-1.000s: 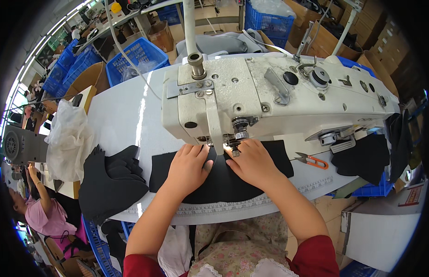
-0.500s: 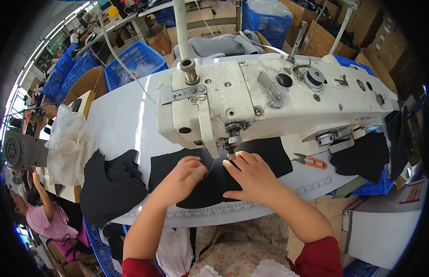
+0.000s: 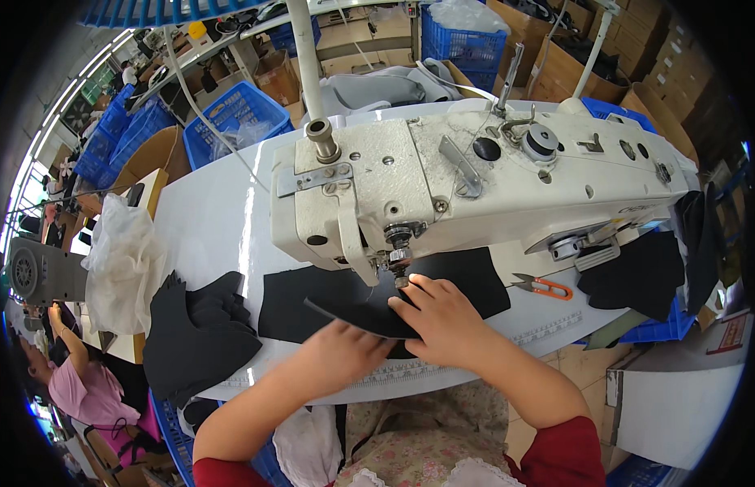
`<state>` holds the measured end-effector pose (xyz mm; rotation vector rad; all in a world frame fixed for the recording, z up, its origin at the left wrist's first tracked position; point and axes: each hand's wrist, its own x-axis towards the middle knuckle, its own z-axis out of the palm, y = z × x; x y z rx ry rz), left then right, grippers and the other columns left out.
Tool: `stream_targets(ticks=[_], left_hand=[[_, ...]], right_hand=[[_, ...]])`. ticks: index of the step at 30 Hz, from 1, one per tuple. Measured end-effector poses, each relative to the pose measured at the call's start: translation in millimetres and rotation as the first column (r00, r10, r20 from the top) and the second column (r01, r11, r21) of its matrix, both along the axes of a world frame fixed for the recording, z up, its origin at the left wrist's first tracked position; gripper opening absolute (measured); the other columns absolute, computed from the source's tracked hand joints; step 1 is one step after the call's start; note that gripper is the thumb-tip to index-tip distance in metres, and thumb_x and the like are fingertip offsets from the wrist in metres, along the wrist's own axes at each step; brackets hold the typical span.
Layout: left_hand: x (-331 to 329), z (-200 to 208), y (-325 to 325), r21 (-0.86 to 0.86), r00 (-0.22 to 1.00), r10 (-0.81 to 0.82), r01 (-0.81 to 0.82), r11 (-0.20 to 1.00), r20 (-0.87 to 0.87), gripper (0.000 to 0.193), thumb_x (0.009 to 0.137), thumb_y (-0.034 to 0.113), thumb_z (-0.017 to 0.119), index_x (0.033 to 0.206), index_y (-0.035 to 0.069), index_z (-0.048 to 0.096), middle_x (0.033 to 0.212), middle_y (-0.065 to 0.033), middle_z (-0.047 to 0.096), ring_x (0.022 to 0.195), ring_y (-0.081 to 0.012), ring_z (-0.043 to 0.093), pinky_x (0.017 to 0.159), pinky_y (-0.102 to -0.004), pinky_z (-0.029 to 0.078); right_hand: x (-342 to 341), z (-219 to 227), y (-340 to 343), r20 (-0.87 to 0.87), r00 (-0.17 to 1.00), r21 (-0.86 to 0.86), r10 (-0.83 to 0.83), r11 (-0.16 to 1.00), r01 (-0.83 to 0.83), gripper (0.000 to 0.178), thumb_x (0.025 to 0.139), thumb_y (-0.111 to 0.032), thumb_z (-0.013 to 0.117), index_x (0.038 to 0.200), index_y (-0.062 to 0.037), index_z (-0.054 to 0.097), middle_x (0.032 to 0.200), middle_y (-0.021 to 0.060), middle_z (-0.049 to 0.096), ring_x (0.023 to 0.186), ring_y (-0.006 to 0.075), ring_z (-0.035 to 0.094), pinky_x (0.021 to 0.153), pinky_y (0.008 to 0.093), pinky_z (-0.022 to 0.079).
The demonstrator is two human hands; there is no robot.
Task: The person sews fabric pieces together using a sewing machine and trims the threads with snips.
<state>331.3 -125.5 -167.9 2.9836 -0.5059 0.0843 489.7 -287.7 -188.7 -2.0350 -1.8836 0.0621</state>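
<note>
Under the needle area of a white sewing machine [image 3: 361, 178] lies a black fabric piece [image 3: 292, 308]; its near edge is lifted and folded up. My left hand [image 3: 341, 357], slightly blurred, is closed at this raised edge, with its fingertips partly hidden beneath the fabric. Close to the presser foot, my right hand [image 3: 446, 321] grips the same piece with bent fingers, its thumb side tucked behind the flap. A thin thread hangs by the needle. To the right of the fabric rest small thread snips [image 3: 544, 286] with orange handles.
A stack of cut black pieces [image 3: 199, 333] lies on the table's left, with more black pieces [image 3: 637, 276] at the right. Blue crates [image 3: 239, 122] and cardboard boxes [image 3: 564, 73] stand behind. At far left, a person in pink [image 3: 93, 390] sits at another machine.
My left hand has moved down and toward me, bringing up the fabric's near edge, which lay flat before. My right hand has shifted slightly and stays beside the presser foot.
</note>
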Motion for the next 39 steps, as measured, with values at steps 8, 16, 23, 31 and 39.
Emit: stream_targets(ticks=[8,16,23,31,39], left_hand=[[-8,-17,-6,0.147,0.948,0.297,-0.312,0.939,0.118,0.04,0.077,0.008,0.059,0.117,0.007,0.064,0.128,-0.0184,0.056,0.122,-0.0299,0.053,0.102,-0.0451,0.042],[-13,-35,-5,-0.073,0.934,0.344,-0.338,0.938,0.096,0.047,0.075,0.006,0.059,0.122,0.005,0.059,0.134,-0.0164,0.053,0.126,-0.0321,0.05,0.103,-0.0454,0.042],[-6,-38,1,-0.217,0.926,0.368,-0.344,0.914,0.081,0.046,0.073,0.003,0.06,0.119,0.003,0.059,0.133,-0.0175,0.053,0.124,-0.034,0.051,0.102,-0.0452,0.042],[6,-37,9,-0.286,0.906,0.409,-0.366,0.886,0.109,0.046,0.073,0.001,0.06,0.119,0.002,0.059,0.128,-0.0183,0.056,0.116,-0.0349,0.055,0.097,-0.0434,0.046],[-2,-37,23,-0.469,0.869,0.487,-0.469,0.748,-0.092,0.049,0.077,0.007,0.064,0.125,0.007,0.06,0.135,-0.0133,0.053,0.123,-0.0341,0.051,0.105,-0.0423,0.04]], right_hand=[[2,6,6,-0.069,0.998,-0.004,-0.016,1.0,0.015,0.053,0.068,-0.02,0.075,0.118,-0.0087,0.059,0.117,0.0152,0.056,0.118,0.0292,0.051,0.092,0.0411,0.043],[-7,-7,6,0.05,0.999,0.095,0.001,0.995,-0.005,0.042,0.073,-0.011,0.064,0.115,-0.0057,0.063,0.118,0.0181,0.055,0.117,0.0304,0.05,0.092,0.0397,0.044],[-8,-7,11,0.05,0.998,0.106,-0.027,0.994,0.022,0.04,0.075,-0.007,0.059,0.116,-0.0052,0.062,0.12,0.0189,0.055,0.118,0.0307,0.05,0.094,0.0399,0.043],[-2,-7,20,0.015,0.997,0.087,-0.075,0.993,0.073,0.043,0.075,-0.005,0.059,0.118,-0.0071,0.06,0.122,0.0163,0.055,0.12,0.0293,0.049,0.098,0.0407,0.041],[17,-21,16,-0.062,0.998,0.167,-0.026,0.985,0.036,0.039,0.071,-0.002,0.062,0.107,-0.0146,0.068,0.12,0.0134,0.058,0.119,0.0295,0.052,0.1,0.0415,0.041]])
